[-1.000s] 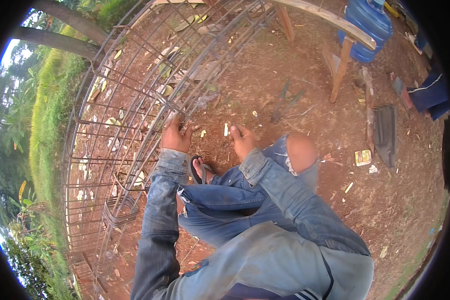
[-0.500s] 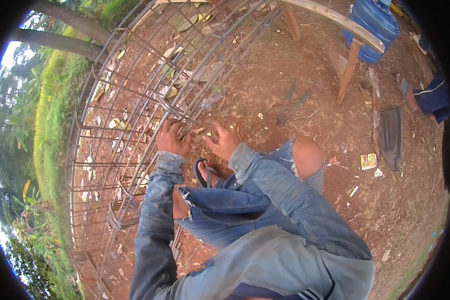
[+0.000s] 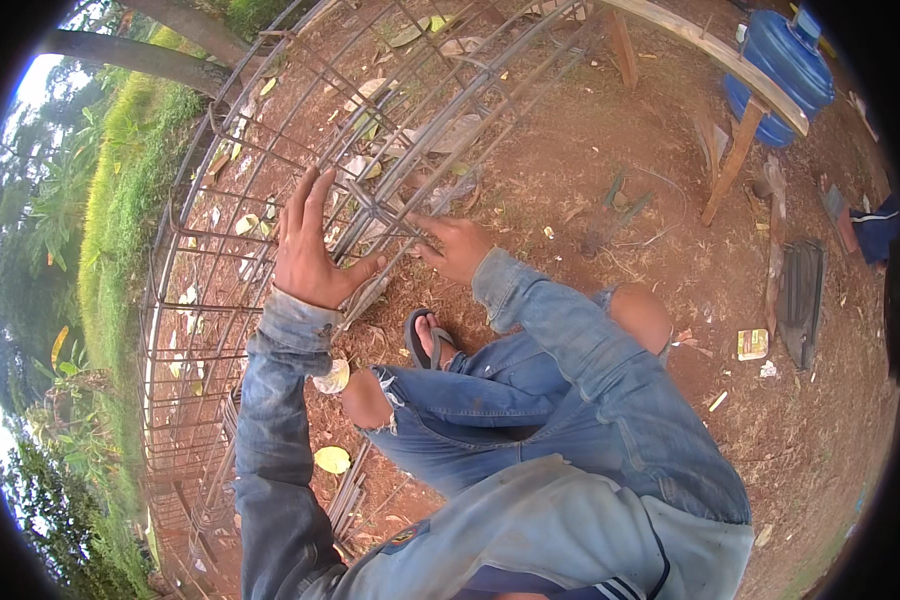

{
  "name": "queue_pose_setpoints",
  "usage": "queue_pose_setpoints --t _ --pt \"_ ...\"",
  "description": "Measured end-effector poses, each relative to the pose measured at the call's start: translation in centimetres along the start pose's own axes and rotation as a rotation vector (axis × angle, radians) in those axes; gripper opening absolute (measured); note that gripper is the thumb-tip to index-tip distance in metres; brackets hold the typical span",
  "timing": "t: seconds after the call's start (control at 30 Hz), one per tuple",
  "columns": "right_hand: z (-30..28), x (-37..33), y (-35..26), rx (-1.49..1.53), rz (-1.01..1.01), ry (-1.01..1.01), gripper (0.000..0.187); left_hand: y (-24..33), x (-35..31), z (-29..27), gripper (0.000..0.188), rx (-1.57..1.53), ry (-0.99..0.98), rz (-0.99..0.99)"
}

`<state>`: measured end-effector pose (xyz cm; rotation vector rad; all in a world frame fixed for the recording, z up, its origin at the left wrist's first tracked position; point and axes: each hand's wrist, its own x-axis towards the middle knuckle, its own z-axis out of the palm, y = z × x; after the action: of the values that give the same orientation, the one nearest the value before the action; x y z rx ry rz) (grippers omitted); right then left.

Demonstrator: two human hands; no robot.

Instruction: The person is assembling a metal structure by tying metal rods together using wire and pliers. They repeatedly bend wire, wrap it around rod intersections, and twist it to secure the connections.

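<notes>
A long cage of steel reinforcing bars (image 3: 486, 76) runs from the far middle down the left side, in front of my crouched legs. My left hand (image 3: 315, 250) is open over its near bars, fingers stretched away from me and thumb out to the right. On the cage's right side, my right hand (image 3: 457, 248) has its fingers bent in a pinch at a bar by a stirrup corner (image 3: 375, 213). Its fingertips partly hide the contact. Several bars pass between the two hands.
At the far right, a wooden bench (image 3: 715, 58) stands by a blue water jug (image 3: 785, 75). A dark ridged piece (image 3: 801, 300) and a small yellow packet (image 3: 752, 344) lie on the dirt. Another person's leg (image 3: 873, 228) shows at the right edge.
My left hand has lifted from its curled hold near the bars and spread its fingers, a little to the left. My right hand has moved slightly up to the bars. The view has shifted.
</notes>
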<state>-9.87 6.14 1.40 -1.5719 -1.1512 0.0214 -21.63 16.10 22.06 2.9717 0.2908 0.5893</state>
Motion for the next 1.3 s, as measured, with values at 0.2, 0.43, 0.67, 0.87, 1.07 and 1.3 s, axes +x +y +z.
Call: queue_pose_setpoints --t 0.2,0.43,0.67,0.87,1.07,1.3 --pt "1.1 0.0 -0.7 0.009 0.044 -0.133 0.032 -5.2 0.8 3.2 0.09 -0.178 -0.253 -0.069" --pt "0.8 0.2 0.3 0.055 -0.006 -0.032 0.033 -4.3 1.2 4.3 0.081 -0.146 -0.173 -0.098" --pt "0.5 0.5 0.6 0.1 0.021 -0.081 0.034 -5.5 0.3 4.9 0.083 -0.141 -0.151 -0.141" --pt "-0.1 0.8 -0.1 0.067 0.005 -0.114 0.035 -5.4 0.2 4.5 0.085 -0.076 -0.138 -0.135" --pt "-0.3 0.6 0.2 0.054 -0.021 -0.093 0.04 -4.2 0.9 3.8 0.086 -0.018 -0.176 -0.147" --pt "-1.5 -1.0 -1.5 0.051 0.038 0.133 0.038 -3.8 0.5 4.0 0.09 0.073 -0.192 -0.174"
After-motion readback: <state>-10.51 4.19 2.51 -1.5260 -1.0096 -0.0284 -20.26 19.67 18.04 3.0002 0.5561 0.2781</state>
